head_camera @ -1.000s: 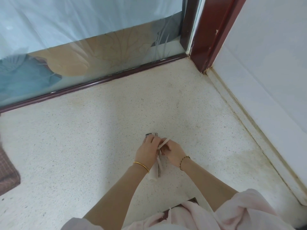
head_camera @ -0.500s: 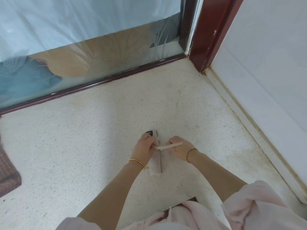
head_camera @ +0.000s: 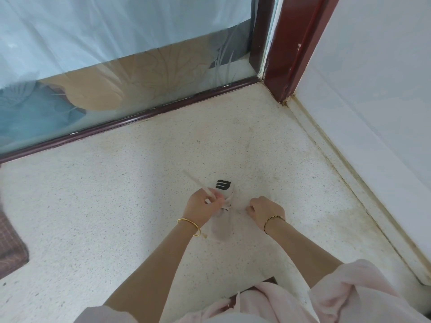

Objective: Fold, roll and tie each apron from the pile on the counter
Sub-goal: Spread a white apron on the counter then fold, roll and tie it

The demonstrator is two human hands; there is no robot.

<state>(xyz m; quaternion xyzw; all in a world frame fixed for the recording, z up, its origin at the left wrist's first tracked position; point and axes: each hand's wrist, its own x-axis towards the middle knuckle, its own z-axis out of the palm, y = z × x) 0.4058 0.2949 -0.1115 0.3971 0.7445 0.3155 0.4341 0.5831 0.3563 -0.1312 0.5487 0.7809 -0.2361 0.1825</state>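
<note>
The apron (head_camera: 221,227) lies rolled into a pale, narrow bundle on the counter (head_camera: 116,229), near the middle of the view and between the two hands. Its far end carries a black label (head_camera: 223,184) facing up. The near end of the roll is blurred.

Left hand (head_camera: 205,206): clenched on a strap (head_camera: 196,181), which runs taut from the fist up and to the left, clear of the counter. This hand sits against the left side of the roll, partly covering it. A short loop of strap shows at the roll's waist, just right of the fist.

Right hand (head_camera: 265,208): fingers curled under, knuckles up, just to the right of the roll and apart from it. No strap can be made out in this fist; whether it grasps anything cannot be told.

A gold bangle (head_camera: 190,226) is on the left wrist and a braided bracelet (head_camera: 272,220) on the right. Pink sleeves (head_camera: 349,287) show at the lower edge.

The counter is speckled and stained toward the right. A glass pane (head_camera: 116,78) in a dark red frame (head_camera: 291,54) bounds the far side, and a white wall (head_camera: 373,113) the right. A plaid cloth (head_camera: 9,241) lies at the left edge, well apart from the apron.
</note>
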